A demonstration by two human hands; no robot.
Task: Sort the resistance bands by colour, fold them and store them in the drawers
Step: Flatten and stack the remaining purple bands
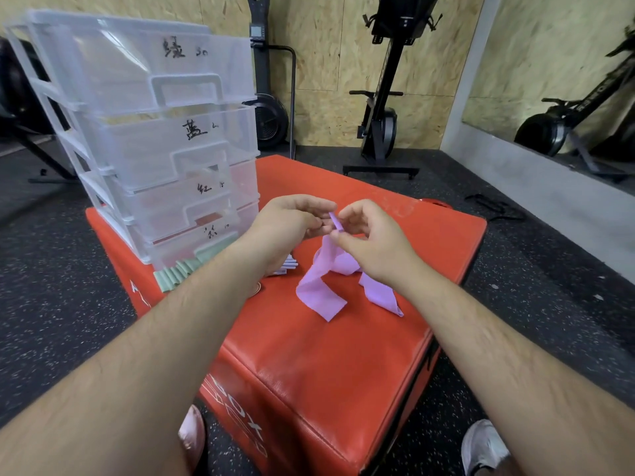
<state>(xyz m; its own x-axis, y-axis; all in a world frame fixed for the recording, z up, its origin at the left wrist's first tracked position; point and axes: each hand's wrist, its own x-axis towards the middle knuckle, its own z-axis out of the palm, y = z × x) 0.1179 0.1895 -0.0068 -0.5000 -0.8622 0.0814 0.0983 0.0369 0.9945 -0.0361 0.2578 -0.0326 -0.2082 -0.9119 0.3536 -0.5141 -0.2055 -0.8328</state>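
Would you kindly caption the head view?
Left hand and right hand pinch a purple band over a red box by drawers.

Bright, even indoor light falls from overhead, leaving only soft shadows. Pale glare streaks the glossy red padded box (326, 359) and the clear plastic drawer unit (120, 67), whose top-left corner is blurred. Wide-angle distortion bows the frame edges.

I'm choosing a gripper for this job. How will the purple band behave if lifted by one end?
Probably very floppy: the purple band droops from the left hand and right hand in loose loops onto the red box. Likely light: fingertip pinches alone seem to hold it up.
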